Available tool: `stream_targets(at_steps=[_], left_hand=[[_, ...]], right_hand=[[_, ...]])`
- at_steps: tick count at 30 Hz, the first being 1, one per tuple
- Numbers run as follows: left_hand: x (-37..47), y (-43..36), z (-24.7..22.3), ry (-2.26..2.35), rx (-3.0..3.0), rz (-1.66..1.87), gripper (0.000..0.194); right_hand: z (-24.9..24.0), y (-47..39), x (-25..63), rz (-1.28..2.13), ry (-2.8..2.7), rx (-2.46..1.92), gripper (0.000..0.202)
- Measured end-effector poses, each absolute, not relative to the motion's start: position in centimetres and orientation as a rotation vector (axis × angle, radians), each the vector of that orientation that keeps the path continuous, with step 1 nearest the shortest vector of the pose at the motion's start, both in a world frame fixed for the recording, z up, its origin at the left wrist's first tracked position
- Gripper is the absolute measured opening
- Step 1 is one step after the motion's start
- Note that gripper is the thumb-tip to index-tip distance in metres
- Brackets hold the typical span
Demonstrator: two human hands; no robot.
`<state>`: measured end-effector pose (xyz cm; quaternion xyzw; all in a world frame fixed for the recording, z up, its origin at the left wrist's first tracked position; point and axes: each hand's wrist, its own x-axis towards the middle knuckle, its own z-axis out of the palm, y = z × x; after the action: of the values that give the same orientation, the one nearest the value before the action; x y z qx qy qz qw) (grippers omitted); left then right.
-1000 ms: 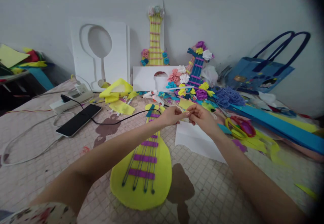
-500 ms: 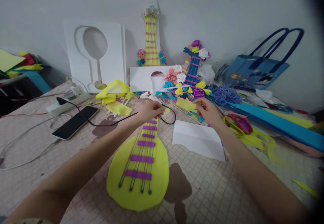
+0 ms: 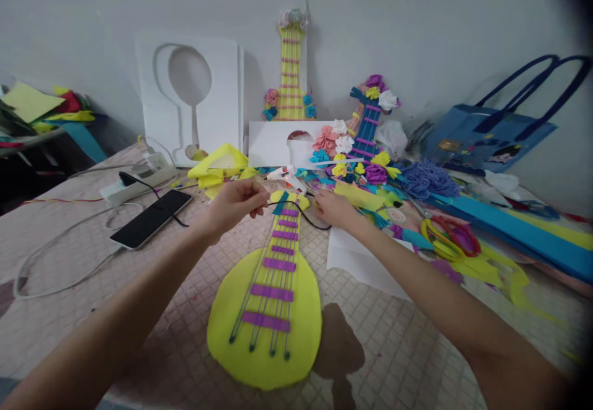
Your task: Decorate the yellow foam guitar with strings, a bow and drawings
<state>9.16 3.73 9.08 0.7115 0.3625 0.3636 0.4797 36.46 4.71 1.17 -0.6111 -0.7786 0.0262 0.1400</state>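
My left hand (image 3: 243,205) is left of the neck of a yellow guitar-shaped cutout (image 3: 264,360), its fingers pinched together. A black cable (image 3: 303,212) passes behind this hand and curves over the neck; whether the fingers grip anything is hidden. My right hand (image 3: 338,207) reaches low among the scraps right of the cutout's head, fingers drawn together, their tips partly hidden. Purple strips (image 3: 273,292) and dark strings run along the cutout. A small teal strip (image 3: 280,204) lies across its upper neck. Just beyond the head rests a white glue gun (image 3: 288,178) with a red light.
A phone (image 3: 152,218) and power strip (image 3: 134,183) lie left. White boards (image 3: 227,101), decorated guitars (image 3: 291,70) and paper flowers stand behind. Scissors (image 3: 447,240), yarn (image 3: 428,178), strips (image 3: 509,225) and a blue bag (image 3: 482,135) are right. White paper (image 3: 356,265) lies under my right forearm.
My left hand has drawn left off the cutout's neck, uncovering the teal strip. My right hand has come left and away from the yellow paper scrap. The view has shifted slightly left.
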Motion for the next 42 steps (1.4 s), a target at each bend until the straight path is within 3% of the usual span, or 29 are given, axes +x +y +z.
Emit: stream_targets(at_steps=[12,17,27,31,35,40,42], left_hand=[[4.7,4.0,7.6,1.039,1.658,0.966,0.024],[3.7,4.5,6.9,1.054,1.59,1.044,0.022],[2.6,4.4,5.8,1.098,1.516,1.074,0.02],[2.4,4.4,5.2,1.058,1.519,1.035,0.02],[3.4,4.2,5.6,1.039,1.596,0.985,0.023],[8.2,3.9,6.6,0.867,1.709,0.908,0.023],[11.1,3.9,6.5,0.767,1.766,0.854,0.021]], right_hand=[[4.1,0.6,42.7,0.097,-2.081,-1.76,0.02],[3.4,1.2,40.2,0.056,-2.216,-1.765,0.014],[1.1,4.7,35.2,-0.059,-2.255,-1.919,0.022],[2.8,2.9,37.9,0.074,-2.168,-1.864,0.013],[5.1,-1.6,41.6,0.269,-2.067,-1.824,0.019],[6.3,-7.2,44.5,0.968,-1.874,-1.752,0.027],[6.3,-7.9,44.9,0.892,-1.922,-1.842,0.031]])
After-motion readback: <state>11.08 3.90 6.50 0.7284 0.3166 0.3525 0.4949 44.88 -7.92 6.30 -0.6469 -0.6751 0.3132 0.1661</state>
